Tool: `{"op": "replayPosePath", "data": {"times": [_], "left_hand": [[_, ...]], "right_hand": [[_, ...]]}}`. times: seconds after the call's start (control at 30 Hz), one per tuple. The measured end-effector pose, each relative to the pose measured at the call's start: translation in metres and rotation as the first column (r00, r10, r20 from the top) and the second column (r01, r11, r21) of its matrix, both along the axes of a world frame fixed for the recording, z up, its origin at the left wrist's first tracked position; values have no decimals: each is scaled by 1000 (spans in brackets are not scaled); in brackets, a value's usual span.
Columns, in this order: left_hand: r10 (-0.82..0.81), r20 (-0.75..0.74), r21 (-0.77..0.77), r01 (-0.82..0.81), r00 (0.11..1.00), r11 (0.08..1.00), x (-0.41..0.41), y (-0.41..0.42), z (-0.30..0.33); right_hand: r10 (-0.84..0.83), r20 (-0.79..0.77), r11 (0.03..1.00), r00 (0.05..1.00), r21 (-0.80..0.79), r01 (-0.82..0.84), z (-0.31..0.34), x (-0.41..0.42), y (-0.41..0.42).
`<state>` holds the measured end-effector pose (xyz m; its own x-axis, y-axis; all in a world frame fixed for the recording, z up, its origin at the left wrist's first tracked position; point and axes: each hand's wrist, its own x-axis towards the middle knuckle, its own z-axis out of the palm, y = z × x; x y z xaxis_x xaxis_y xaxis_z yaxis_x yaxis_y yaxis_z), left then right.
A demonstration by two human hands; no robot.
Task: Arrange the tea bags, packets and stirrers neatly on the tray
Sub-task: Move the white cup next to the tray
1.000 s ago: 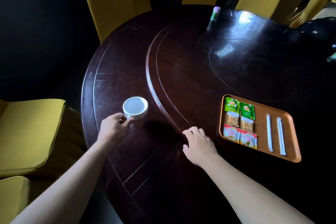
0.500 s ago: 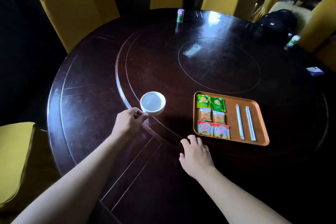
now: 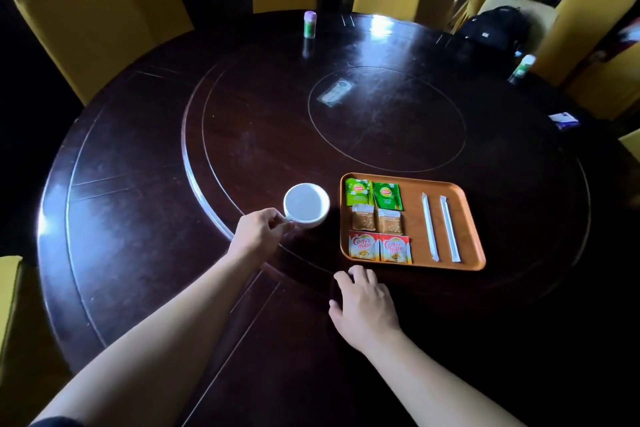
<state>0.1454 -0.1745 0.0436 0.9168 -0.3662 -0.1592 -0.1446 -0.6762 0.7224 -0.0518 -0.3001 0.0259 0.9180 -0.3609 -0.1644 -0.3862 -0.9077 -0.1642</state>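
While the left hand (image 3: 258, 232) pinches the handle of the white cup (image 3: 306, 205), the right hand (image 3: 367, 305) lies flat and empty near the orange tray (image 3: 467, 218). Tea bags (image 3: 374, 197), Coffee-mate packets (image 3: 380, 248) and stirrers (image 3: 440, 224) (light, thin, bendy) sit in rows; pinch their edges.

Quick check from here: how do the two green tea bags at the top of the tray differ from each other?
The left tea bag is a lighter, yellowish green; the right tea bag is darker green. The left one sits nearly square to the tray edge; the right one is turned slightly. Both carry a yellow logo, lie flat and sit side by side in the top row.
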Motion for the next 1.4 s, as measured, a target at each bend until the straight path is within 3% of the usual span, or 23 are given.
{"op": "replayPosePath", "data": {"times": [0.73,1.03,1.23,1.4], "left_hand": [[-106,126,18,104,986,994,28,-28,2],[-130,-27,108,133,991,985,22,-45,6],[-56,112,28,53,992,998,3,-64,5],[-47,60,-33,49,997,998,6,-65,2]], "right_hand": [[-5,73,999,997,-33,7,-8,-2,-1],[-6,46,998,999,-61,9,-8,-2,1],[-1,43,996,999,-92,5,-9,-3,2],[4,50,995,999,-95,1,-11,-3,1]]}}
